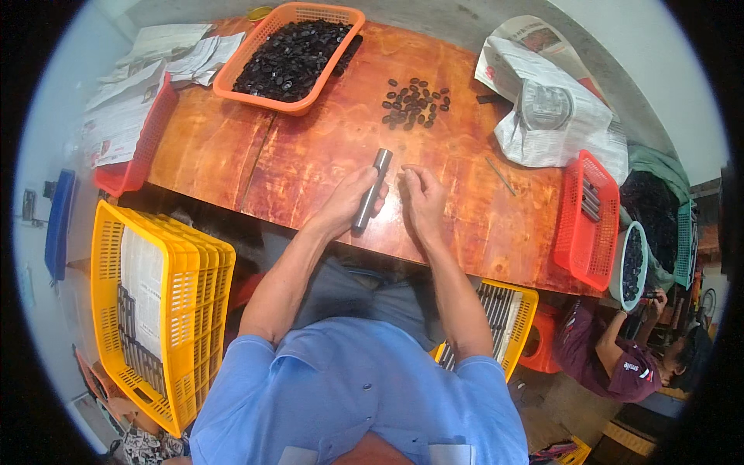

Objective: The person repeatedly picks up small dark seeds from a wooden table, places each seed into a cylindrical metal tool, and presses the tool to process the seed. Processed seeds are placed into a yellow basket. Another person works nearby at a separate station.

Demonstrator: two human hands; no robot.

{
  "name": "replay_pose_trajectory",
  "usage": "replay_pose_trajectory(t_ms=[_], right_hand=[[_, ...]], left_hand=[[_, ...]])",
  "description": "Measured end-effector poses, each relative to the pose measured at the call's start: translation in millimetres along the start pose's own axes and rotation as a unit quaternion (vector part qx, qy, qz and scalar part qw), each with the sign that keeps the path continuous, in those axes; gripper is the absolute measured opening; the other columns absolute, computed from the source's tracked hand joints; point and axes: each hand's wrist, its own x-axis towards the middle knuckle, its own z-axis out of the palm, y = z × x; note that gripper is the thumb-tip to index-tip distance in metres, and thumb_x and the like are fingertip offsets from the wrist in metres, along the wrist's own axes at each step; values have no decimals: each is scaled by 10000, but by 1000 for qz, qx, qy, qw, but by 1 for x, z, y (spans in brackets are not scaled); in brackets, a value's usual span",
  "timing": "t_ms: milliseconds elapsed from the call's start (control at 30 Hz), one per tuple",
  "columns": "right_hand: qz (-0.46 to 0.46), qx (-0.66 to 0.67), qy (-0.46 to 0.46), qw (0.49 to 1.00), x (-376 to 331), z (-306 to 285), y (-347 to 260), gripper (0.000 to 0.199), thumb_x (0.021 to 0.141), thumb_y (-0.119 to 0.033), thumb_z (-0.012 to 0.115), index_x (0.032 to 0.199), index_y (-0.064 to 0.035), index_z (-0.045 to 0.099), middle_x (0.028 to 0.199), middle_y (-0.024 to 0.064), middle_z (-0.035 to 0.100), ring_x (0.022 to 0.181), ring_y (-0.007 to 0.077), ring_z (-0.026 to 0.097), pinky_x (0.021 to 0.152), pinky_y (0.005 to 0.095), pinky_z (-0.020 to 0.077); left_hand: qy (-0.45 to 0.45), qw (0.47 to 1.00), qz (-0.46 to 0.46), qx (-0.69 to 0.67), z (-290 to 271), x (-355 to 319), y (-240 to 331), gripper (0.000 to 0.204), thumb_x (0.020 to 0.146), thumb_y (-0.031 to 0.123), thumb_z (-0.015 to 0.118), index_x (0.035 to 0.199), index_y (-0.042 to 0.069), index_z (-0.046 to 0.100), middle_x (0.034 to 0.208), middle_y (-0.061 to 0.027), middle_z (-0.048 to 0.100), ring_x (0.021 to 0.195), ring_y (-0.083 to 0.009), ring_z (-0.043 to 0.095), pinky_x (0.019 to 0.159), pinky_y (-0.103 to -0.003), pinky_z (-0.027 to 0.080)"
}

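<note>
Left hand (350, 203) gripping a grey metal tube (372, 190) near the table's (310, 155) front edge, right hand (422, 198) loosely curled and empty beside it, tube liable to slip and roll off.

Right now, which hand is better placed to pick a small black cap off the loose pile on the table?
Probably the right hand: it looks free, fingers loosely curled, and lies nearer the caps. The left hand is wrapped around the metal tube.
</note>
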Motion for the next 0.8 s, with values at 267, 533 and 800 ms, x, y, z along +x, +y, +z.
replay_pose_trajectory(t_ms=[267, 533, 800], right_hand=[[32, 56, -22, 998, 1, -4, -6, 229, 1035, -181, 620, 1078, 21, 721, 874, 43, 679, 759, 113, 616, 670, 261, 483], [60, 16, -90, 994, 26, -31, -28, 323, 1043, -279, 606, 1099, 10, 740, 907, 28, 703, 802, 105, 616, 712, 265, 488], [9, -130, -136, 982, 46, -48, -25, 314, 1003, -256, 634, 1071, 30, 746, 931, 102, 743, 855, 171, 673, 776, 324, 519]], left_hand=[[-46, 996, -13, 72, -7, 1, -8, 359, 1108, 273, 500, 1364, 29, 562, 957, -42, 619, 780, -119, 604, 719, -263, 529], [7, 790, 300, 536, 20, 1, 4, 405, 1003, 107, 596, 1384, -13, 530, 1094, -207, 616, 1062, -376, 617, 958, -457, 491], [8, 613, 302, 730, 22, 20, 2, 437, 905, 41, 624, 1333, -2, 547, 1096, -211, 592, 1025, -389, 594, 881, -470, 487]])
